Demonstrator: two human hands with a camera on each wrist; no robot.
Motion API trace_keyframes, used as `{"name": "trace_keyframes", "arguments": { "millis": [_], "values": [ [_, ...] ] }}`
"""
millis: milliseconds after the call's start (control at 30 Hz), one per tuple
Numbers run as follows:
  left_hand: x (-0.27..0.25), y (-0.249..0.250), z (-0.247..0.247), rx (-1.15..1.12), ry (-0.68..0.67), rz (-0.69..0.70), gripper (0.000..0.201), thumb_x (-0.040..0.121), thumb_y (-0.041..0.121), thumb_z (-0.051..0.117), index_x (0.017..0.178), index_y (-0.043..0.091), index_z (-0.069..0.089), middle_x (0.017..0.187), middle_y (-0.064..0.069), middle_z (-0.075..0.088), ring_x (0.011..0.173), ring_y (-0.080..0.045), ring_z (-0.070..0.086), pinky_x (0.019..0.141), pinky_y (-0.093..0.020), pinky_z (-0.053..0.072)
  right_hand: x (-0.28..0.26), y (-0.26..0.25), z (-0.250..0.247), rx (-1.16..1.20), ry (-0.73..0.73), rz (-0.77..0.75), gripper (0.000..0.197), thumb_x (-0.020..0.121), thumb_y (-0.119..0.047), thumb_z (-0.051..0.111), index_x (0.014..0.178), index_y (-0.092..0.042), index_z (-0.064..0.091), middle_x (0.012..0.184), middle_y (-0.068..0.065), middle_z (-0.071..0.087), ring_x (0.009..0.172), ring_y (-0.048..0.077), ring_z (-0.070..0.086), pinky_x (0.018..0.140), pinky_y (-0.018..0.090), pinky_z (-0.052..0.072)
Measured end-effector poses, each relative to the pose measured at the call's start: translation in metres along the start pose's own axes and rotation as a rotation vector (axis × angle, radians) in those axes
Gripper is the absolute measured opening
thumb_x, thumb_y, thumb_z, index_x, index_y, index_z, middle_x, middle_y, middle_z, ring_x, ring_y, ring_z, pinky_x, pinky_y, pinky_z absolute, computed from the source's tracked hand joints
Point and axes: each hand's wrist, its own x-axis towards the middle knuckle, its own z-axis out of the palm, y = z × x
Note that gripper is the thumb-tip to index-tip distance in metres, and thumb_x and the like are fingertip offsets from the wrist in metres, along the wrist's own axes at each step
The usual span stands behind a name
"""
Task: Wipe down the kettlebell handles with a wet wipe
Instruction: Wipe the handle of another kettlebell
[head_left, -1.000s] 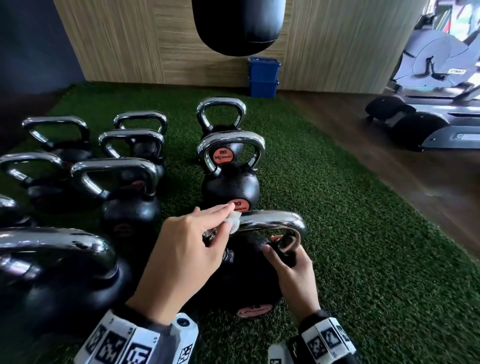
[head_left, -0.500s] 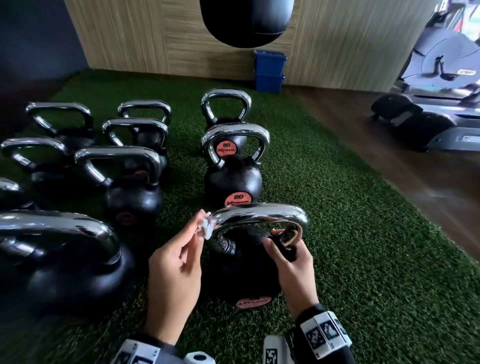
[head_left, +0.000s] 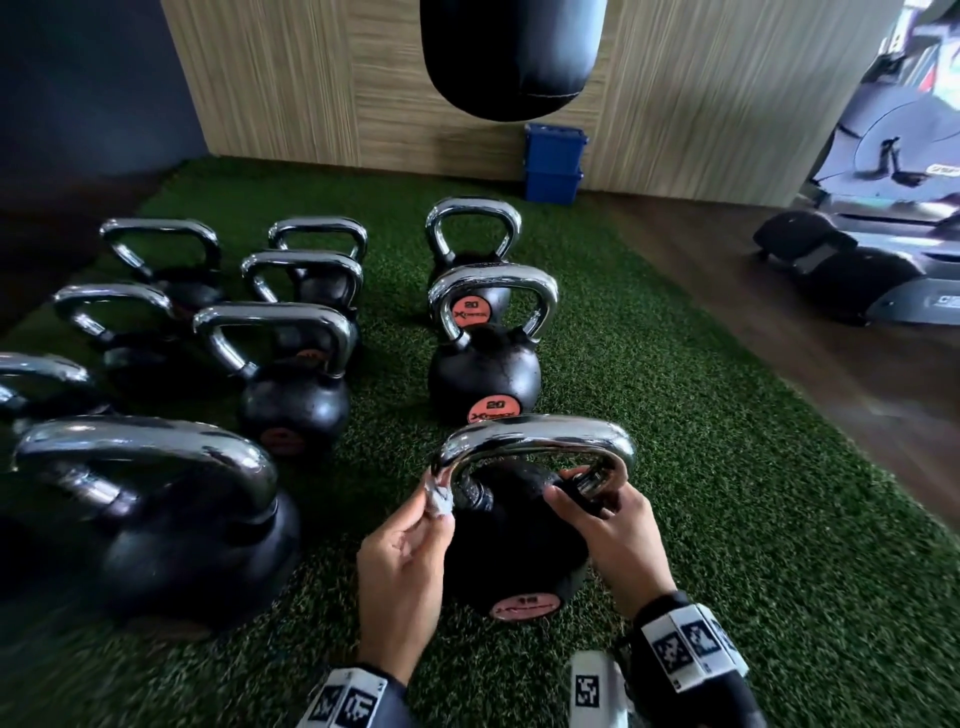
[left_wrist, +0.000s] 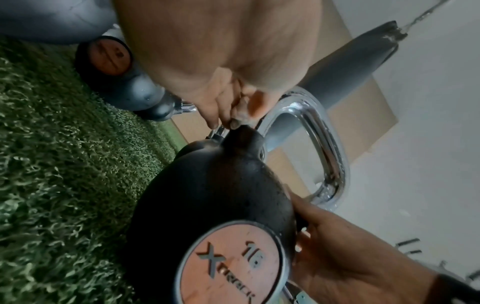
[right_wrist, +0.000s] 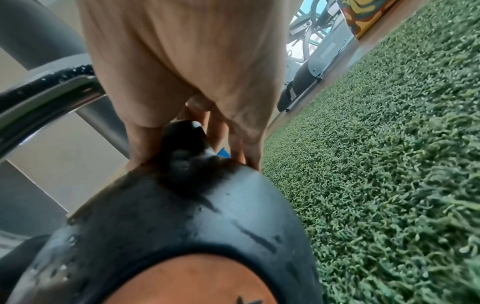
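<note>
Left hand (head_left: 402, 561): fingers pinch wet wipe (head_left: 438, 500) against left leg of chrome handle (head_left: 540, 440). Right hand (head_left: 621, 540): fingers curl round handle's right base. Kettlebell (head_left: 511, 551), marked 16, stands on green turf (head_left: 727, 493).

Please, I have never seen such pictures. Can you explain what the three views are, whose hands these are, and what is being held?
No machine works here: a person wears three cameras. The big view comes from the head and looks down; the other two sit on the wrists and look along each hand. Many black kettlebells with shiny handles stand on green turf. The left hand pinches a white wet wipe against the left bend of the handle of the nearest kettlebell, which is marked 16 in the left wrist view. The right hand holds this kettlebell where the handle's right end meets the black body.
</note>
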Motion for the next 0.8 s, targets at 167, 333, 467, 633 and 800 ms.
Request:
{"name": "trace_keyframes", "arguments": {
  "millis": [167, 333, 467, 633, 800],
  "values": [
    [0.002, 0.017, 0.0, 0.198, 0.049, 0.22, 0.025, 0.088, 0.029, 0.075, 0.108, 0.014, 0.079, 0.084, 0.026, 0.076, 0.081, 0.005, 0.074, 0.07, -0.012, 0.056, -0.01, -0.008, -0.009, -0.024, -0.003, 0.026, 0.038, 0.064, -0.048, 0.089, 0.091, -0.024, 0.076, 0.089, -0.011, 0.079, 0.088, 0.01, 0.075, 0.073, 0.025, 0.059],
    [0.03, 0.026, 0.006, 0.376, 0.058, 0.224, 0.028, 0.087, 0.034, 0.078, 0.106, 0.014, 0.08, 0.086, 0.004, 0.08, 0.067, 0.016, 0.065, 0.061, -0.005, 0.049, -0.04, -0.01, -0.034, -0.204, -0.051, -0.023, 0.031, 0.061, -0.036, 0.094, 0.087, -0.031, 0.077, 0.098, -0.016, 0.076, 0.095, 0.002, 0.07, 0.082, 0.023, 0.053],
    [0.056, 0.04, 0.028, 0.499, -0.006, 0.262, 0.019, 0.09, 0.028, 0.077, 0.098, 0.011, 0.081, 0.086, -0.006, 0.08, 0.071, -0.007, 0.069, 0.067, -0.015, 0.051, -0.059, -0.015, -0.048, -0.294, -0.182, -0.113, 0.028, 0.074, -0.011, 0.086, 0.095, -0.028, 0.079, 0.105, -0.019, 0.073, 0.099, 0.002, 0.07, 0.082, 0.016, 0.053],
    [0.079, 0.052, 0.054, 0.606, -0.154, 0.292, 0.013, 0.091, 0.02, 0.073, 0.086, 0.008, 0.076, 0.073, -0.01, 0.071, 0.074, -0.032, 0.068, 0.062, -0.027, 0.038, -0.066, -0.029, -0.036, -0.422, -0.285, -0.216, 0.019, 0.083, -0.001, 0.075, 0.094, -0.016, 0.081, 0.092, -0.011, 0.073, 0.088, 0.004, 0.067, 0.078, 0.014, 0.051],
    [0.093, 0.046, 0.052, 0.409, -0.413, 0.144, 0.017, 0.084, 0.033, 0.062, 0.08, 0.021, 0.074, 0.085, 0.004, 0.075, 0.079, -0.009, 0.066, 0.074, -0.021, 0.044, -0.037, -0.045, -0.015, -0.254, -0.217, -0.151, 0.035, 0.085, 0.011, 0.067, 0.077, -0.023, 0.068, 0.088, -0.008, 0.064, 0.092, 0.019, 0.061, 0.091, 0.047, 0.05]
  ]
}}
